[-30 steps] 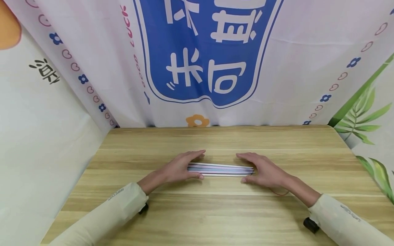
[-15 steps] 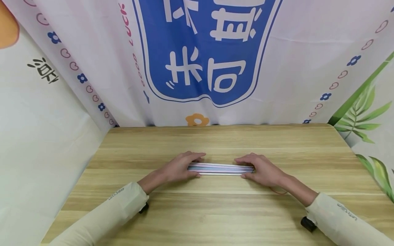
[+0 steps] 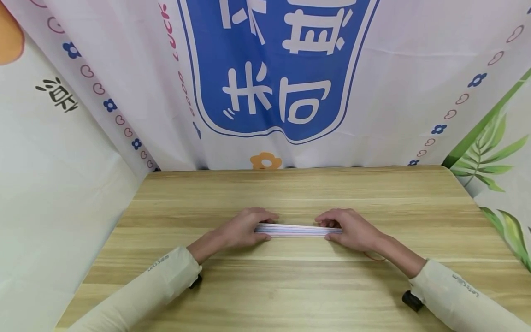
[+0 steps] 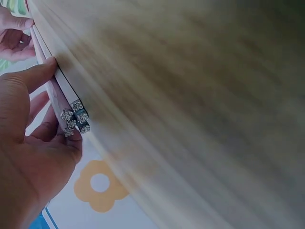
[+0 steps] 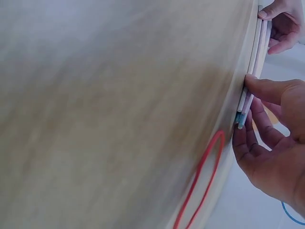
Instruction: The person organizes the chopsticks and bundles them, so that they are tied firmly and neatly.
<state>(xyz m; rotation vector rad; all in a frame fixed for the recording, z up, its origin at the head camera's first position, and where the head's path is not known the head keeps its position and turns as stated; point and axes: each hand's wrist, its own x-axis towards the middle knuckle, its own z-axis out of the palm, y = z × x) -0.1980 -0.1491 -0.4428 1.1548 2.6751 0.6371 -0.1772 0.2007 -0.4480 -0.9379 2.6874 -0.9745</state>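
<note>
A bundle of slim chopsticks point(image 3: 296, 231) in white, pink and pale blue lies crosswise low over the table. My left hand point(image 3: 244, 229) holds its left end, thumb on the near side and fingers on the far side. Patterned silver chopstick ends point(image 4: 76, 117) sit bunched by the fingers in the left wrist view. My right hand point(image 3: 354, 230) grips the other end the same way. In the right wrist view, the ends there look plain, one of them teal point(image 5: 238, 117). Fingertips behind the bundle are partly hidden.
A thin red loop point(image 5: 205, 167), like a rubber band, lies on the wooden table point(image 3: 265, 286) beside the right hand. A printed white curtain point(image 3: 398, 101) hangs along the table's back edge. Pale walls stand left and right.
Both hands have closed in on the bundle, fingers curling more around its ends. The chopsticks are pressed into a tighter, more even row, and the right hand has shifted slightly left.
</note>
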